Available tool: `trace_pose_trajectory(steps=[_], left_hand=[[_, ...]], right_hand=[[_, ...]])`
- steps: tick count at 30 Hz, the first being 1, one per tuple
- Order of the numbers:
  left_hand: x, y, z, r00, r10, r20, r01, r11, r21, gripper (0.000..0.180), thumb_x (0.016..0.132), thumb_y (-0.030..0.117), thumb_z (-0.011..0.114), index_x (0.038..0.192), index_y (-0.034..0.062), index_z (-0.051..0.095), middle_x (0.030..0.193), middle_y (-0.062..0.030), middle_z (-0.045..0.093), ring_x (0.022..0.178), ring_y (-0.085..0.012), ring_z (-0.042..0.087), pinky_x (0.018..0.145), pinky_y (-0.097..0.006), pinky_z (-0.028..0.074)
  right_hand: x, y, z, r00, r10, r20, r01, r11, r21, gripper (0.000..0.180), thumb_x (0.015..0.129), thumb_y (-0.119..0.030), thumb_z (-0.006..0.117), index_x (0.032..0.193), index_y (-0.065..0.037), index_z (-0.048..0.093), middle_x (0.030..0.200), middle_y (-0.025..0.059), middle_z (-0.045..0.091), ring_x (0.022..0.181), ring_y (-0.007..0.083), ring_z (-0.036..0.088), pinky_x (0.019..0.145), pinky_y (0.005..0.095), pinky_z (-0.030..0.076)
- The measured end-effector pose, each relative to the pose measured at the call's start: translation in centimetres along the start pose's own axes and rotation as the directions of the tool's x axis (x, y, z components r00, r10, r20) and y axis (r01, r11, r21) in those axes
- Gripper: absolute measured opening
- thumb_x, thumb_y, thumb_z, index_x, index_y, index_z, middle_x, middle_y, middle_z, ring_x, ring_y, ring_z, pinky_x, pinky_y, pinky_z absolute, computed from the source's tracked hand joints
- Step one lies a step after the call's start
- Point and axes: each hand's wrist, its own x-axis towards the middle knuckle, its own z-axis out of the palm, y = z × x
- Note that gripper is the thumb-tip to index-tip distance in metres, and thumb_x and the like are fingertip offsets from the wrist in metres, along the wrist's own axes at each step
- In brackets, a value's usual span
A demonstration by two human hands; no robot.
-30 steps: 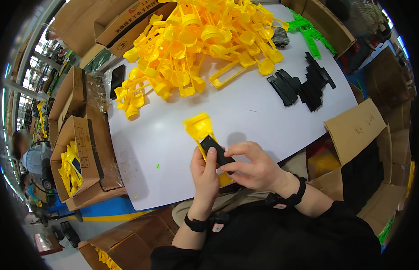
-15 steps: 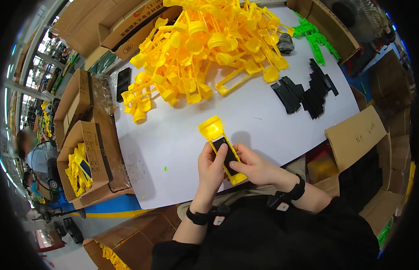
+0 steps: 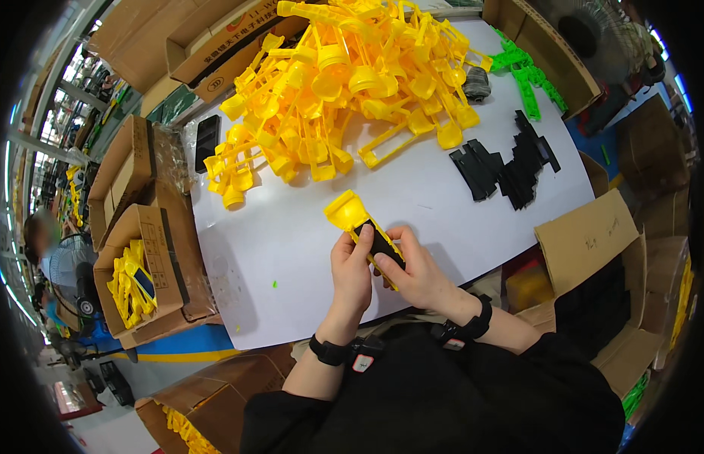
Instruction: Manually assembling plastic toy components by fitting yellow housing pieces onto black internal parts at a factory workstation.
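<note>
Between both hands, above the near part of the white table (image 3: 307, 250), is a yellow plastic flashlight-like housing (image 3: 344, 212) with a flared, cup-shaped head pointing up and left. A flat black strip (image 3: 384, 247) lies in its long slot. My left hand (image 3: 352, 272) grips the left side, its thumb pressed on the strip near the head. From the right, my right hand (image 3: 418, 271) closes round the lower end, thumb on the strip. Fingers beneath the housing are mostly hidden.
A large pile of yellow housings (image 3: 333, 83) covers the far side. Black strips (image 3: 522, 178) lie at right, with green plastic parts (image 3: 527, 79) beyond. A dark rectangular object (image 3: 207, 144) sits at far left. Cardboard boxes, one holding yellow parts (image 3: 131, 280), flank the table.
The housing has tilted more to the left, its head swinging left. My right hand has slid up and left along it, with its thumb on the strip.
</note>
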Motion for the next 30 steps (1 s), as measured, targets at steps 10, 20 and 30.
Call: trace_pose_trajectory(steps=[10,20,30], left_hand=[[0.7,-0.8,0.8,0.991,0.003,-0.132,-0.031,0.976,-0.217,0.015,0.097,0.021,0.054,0.095,0.0062,0.053,0.075,-0.0023,0.057,0.062,-0.0113,0.056,0.053,-0.026,0.046],[-0.5,-0.1,1.2,0.993,-0.121,-0.005,0.119,0.983,-0.141,0.018,0.099,0.023,0.051,0.095,0.0058,0.055,0.076,-0.0018,0.058,0.06,-0.0095,0.055,0.049,-0.024,0.044],[0.0,-0.6,1.8,0.984,-0.104,-0.145,0.048,0.938,-0.343,0.016,0.098,0.021,0.052,0.095,0.0049,0.052,0.077,-0.0051,0.059,0.061,-0.0142,0.058,0.052,-0.027,0.047]], right_hand=[[0.0,-0.6,0.5,1.0,-0.025,-0.004,0.025,0.994,-0.109,0.029,0.098,-0.015,0.048,0.117,0.002,0.036,0.068,0.0103,0.06,0.054,0.0183,0.058,0.051,0.0312,0.046],[0.4,-0.6,-0.4,0.997,0.055,-0.052,-0.059,0.995,-0.085,0.029,0.097,-0.019,0.052,0.114,0.001,0.039,0.07,0.0122,0.061,0.053,0.0189,0.06,0.049,0.0316,0.047],[-0.4,-1.8,0.3,0.998,0.01,-0.058,-0.024,0.966,-0.257,0.03,0.094,-0.019,0.054,0.114,0.001,0.042,0.075,0.0209,0.062,0.063,0.0325,0.064,0.055,0.0401,0.048]])
